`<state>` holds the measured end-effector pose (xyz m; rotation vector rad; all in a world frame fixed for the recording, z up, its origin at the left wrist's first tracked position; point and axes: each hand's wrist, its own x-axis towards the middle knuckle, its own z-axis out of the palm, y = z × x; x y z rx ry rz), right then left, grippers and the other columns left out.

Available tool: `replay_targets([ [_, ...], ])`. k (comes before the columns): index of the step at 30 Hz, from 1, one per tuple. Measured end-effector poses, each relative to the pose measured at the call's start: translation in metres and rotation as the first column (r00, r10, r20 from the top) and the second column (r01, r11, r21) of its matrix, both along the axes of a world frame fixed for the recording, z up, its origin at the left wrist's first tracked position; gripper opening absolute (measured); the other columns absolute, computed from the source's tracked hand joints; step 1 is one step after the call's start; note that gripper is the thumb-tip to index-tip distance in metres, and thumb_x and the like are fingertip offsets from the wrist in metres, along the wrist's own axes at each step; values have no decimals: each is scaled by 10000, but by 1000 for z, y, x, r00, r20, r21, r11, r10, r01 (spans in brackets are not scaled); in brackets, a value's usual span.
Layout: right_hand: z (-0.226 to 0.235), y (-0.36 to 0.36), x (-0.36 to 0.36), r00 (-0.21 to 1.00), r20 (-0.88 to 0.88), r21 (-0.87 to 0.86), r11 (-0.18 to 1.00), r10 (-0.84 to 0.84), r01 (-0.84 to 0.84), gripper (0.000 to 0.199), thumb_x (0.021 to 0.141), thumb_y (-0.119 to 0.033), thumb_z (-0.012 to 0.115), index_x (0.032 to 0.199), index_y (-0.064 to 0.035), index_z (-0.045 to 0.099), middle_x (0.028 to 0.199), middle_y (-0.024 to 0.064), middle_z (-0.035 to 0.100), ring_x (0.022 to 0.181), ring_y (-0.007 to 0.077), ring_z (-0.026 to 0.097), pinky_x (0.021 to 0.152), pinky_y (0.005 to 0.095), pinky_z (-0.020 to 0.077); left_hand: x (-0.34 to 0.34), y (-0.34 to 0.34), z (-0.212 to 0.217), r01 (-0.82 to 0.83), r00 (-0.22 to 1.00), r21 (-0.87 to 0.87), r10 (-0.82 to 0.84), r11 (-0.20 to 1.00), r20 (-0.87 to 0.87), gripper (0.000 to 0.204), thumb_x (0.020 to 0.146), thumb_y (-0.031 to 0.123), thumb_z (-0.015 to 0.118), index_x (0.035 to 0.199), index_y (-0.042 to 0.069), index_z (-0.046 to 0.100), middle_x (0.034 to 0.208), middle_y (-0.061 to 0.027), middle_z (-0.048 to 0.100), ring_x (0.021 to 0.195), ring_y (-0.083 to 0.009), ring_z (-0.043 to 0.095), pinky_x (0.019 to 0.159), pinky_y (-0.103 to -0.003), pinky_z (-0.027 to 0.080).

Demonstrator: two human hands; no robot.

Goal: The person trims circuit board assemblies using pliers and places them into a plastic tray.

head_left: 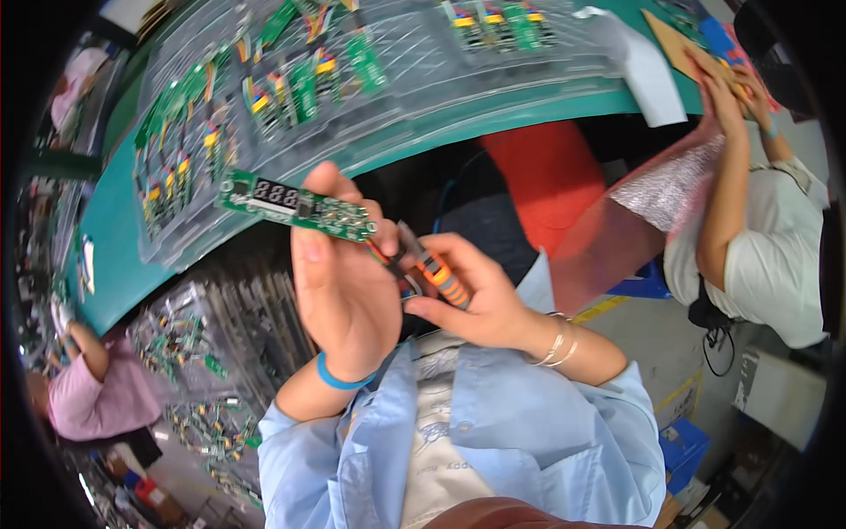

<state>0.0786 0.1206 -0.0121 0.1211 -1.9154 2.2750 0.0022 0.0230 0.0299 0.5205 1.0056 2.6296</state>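
A green circuit board [295, 207] with a dark three-digit display is gripped by my left hand [345, 291], between the thumb and fingers. Thin coloured wires [379, 253] run from its right end toward my right hand. In my right hand [480, 295] is a small tool with an orange-and-grey striped handle [443, 279] and a narrow grey tip. The tip points up beside my left fingers, close to the wires. Whether it touches them I cannot tell. Both hands are raised in front of my chest, off the table.
Clear plastic trays [414, 88] with several green boards and yellow parts lie on the green table [106, 273]. More board-filled trays [211, 353] are stacked at the lower left. A white sheet [648, 79] hangs over the edge. Co-workers sit at left [97, 388] and right [758, 238].
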Motion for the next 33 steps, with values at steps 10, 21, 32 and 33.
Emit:
replay_targets([
  [10,86,76,-15,957,26,-81,954,-288,289,319,772,-103,610,1057,-56,474,840,22,541,732,91,536,670,194,427,-22,-1,32,104,983,-291,-143,951,-118,377,866,156,384,1196,-25,374,1122,-130,443,863,-155,448,725,-245,374],
  [21,73,106,-35,951,-26,17,951,-309,309,431,786,-78,556,1177,9,398,1100,126,479,869,194,542,738,244,436,-19,-25,11,65,972,-289,-127,955,-200,241,838,114,420,1032,-15,483,1020,-145,488,807,-170,483,736,-254,386],
  [32,68,102,-36,954,-80,56,954,-290,294,426,726,-27,623,1124,-60,475,802,-6,525,617,41,432,563,150,350,-19,-27,17,-46,916,-330,-92,943,-391,164,807,86,444,920,3,529,940,-127,495,781,-181,487,720,-266,398],
  [33,68,101,-36,954,-93,75,953,-286,293,433,721,-16,622,1125,-58,473,804,-5,527,609,40,432,555,148,350,-19,-28,21,-79,904,-348,-81,934,-421,154,801,82,450,904,7,537,928,-124,500,774,-183,489,718,-267,399],
])
